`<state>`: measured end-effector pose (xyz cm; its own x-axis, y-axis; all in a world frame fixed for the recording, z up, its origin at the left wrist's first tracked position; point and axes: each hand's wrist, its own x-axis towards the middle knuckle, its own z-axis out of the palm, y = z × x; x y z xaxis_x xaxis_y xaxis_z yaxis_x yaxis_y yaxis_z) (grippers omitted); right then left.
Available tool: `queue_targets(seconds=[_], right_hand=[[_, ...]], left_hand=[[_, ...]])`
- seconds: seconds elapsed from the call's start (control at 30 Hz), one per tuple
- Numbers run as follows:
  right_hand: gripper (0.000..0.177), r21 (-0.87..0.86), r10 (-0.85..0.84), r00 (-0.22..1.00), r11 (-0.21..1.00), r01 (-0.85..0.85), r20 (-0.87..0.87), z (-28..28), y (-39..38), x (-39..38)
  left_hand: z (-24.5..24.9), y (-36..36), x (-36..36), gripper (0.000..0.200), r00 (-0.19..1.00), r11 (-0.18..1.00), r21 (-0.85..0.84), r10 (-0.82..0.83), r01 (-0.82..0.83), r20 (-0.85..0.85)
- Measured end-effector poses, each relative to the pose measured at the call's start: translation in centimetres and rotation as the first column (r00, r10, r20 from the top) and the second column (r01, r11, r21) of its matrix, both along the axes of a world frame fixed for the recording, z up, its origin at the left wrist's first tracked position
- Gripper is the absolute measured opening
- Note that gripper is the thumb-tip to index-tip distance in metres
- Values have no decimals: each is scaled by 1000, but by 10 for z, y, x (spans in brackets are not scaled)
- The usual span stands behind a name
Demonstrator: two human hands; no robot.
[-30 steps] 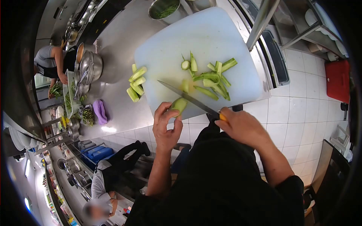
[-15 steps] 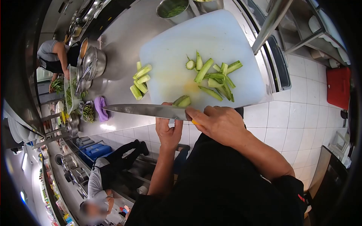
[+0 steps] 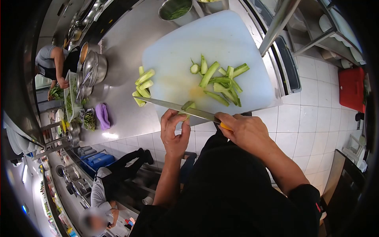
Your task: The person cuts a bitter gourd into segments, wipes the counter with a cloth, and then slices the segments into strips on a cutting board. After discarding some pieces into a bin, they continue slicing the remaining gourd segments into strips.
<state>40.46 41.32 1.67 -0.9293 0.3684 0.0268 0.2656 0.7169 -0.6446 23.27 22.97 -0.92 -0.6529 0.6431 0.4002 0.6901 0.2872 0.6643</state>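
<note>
Board [image 3: 237, 35], right hand [image 3: 244, 132] grips knife [image 3: 169, 105], left [image 3: 173, 136] pinches vegetable [image 3: 188, 104]

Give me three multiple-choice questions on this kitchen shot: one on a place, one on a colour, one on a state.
1. Where is the purple cloth? A on the floor; B on the steel counter, left of the cutting board; C in a bowl.
2. The handle of the knife is: A yellow; B black; C red.
3. The left hand: A hangs empty; B holds a green piece by the blade; C grips a bowl.
Answers: B, it lies on bare steel; A, yellow shows beside the right hand; B, it pinches the piece.
</note>
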Motion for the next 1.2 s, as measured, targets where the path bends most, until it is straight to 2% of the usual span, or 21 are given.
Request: queue_targets(seconds=[0.13,0.23,0.33,0.43,0.53,0.63,0.73,0.8,0.87,0.9,0.93,0.97,1.03,1.07,1.1,1.2], right_hand=[[26,-81,17,991,997,-6,135,-7,9,13],[30,-103,67,938,994,-34,339,6,23,21],[33,-321,86,900,945,62,426,15,42,23],[35,-300,6,916,946,125,401,11,40,24],[33,-174,-44,944,979,105,327,8,33,26],[31,-170,-100,984,978,125,148,14,22,16],[29,-221,-98,995,970,96,4,20,14,2],[31,-220,-110,994,969,113,28,22,10,4],[35,-215,-87,996,972,92,32,25,10,0],[37,-209,-82,995,974,91,52,29,13,3],[40,-274,-101,988,953,128,114,32,17,2],[41,-291,-121,989,946,139,82,26,23,4],[41,-245,-127,988,964,103,-85,-11,41,15],[35,-220,-104,994,969,111,44,4,49,9],[37,-183,-95,978,975,129,184,29,58,7],[36,-49,-66,993,996,71,99,35,83,-9]], left_hand=[[-3,-4,-3,36,999,1000,10,13,-14,46],[-4,-5,-5,35,998,999,37,-15,13,55],[-2,-5,-9,35,986,997,54,-55,47,156],[6,-2,-11,37,989,993,24,-116,114,88],[3,-3,-13,39,978,990,46,-141,135,156],[7,1,-6,37,965,993,35,-120,115,235],[-2,4,-1,35,962,998,64,-38,21,270],[-2,3,-3,36,993,997,9,-75,74,96],[0,1,-1,40,989,991,37,-134,132,60],[-10,-5,1,42,966,985,88,-165,150,198],[-7,-6,2,46,980,988,77,-142,132,139],[5,-10,1,50,993,994,35,-108,106,49],[19,-26,5,54,999,999,45,-27,25,45],[25,-35,5,54,995,1000,-2,26,-26,92],[29,-49,8,54,989,992,-2,125,-125,83],[17,-78,20,55,929,932,2,361,-362,77]])
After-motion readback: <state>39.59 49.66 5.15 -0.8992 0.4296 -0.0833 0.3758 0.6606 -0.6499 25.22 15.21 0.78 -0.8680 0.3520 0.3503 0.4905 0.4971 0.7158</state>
